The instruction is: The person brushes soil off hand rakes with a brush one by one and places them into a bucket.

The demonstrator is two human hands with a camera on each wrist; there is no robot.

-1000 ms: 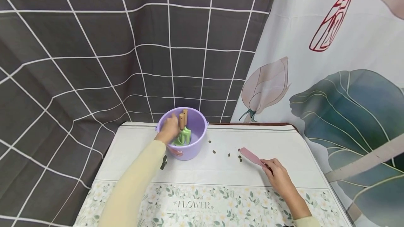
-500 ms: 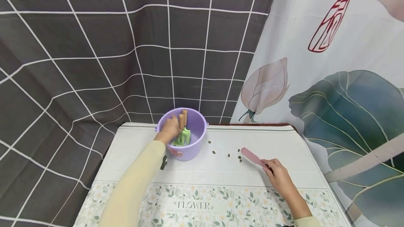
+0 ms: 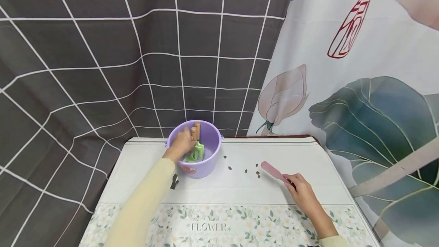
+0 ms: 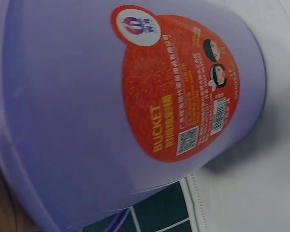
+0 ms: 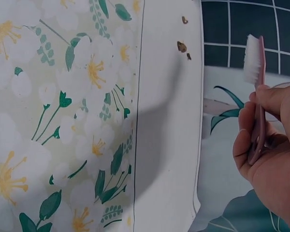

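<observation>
A purple bucket [image 3: 212, 155] stands upright at the back of the table; its red label shows in the left wrist view. My left hand [image 3: 182, 143] reaches over its near left rim, right beside the wooden handles [image 3: 197, 129] of green garden tools [image 3: 195, 152], one of them a small fork. I cannot tell whether its fingers grip a handle. At the right, my right hand [image 3: 302, 195] holds a pink brush [image 3: 273, 171] by its handle above the table. The right wrist view shows its white bristles [image 5: 252, 60] pointing away from the palm.
Several small brown bits [image 3: 258, 172] lie scattered on the white cloth between the bucket and the brush. Flower print covers the near part of the tablecloth [image 3: 205, 216]. A dark checked curtain [image 3: 154, 68] and a white printed one [image 3: 343, 87] hang close behind the table.
The head view has turned slightly, so the scene sits a little lower and further left in it. Both hands, the bucket and the brush keep their places.
</observation>
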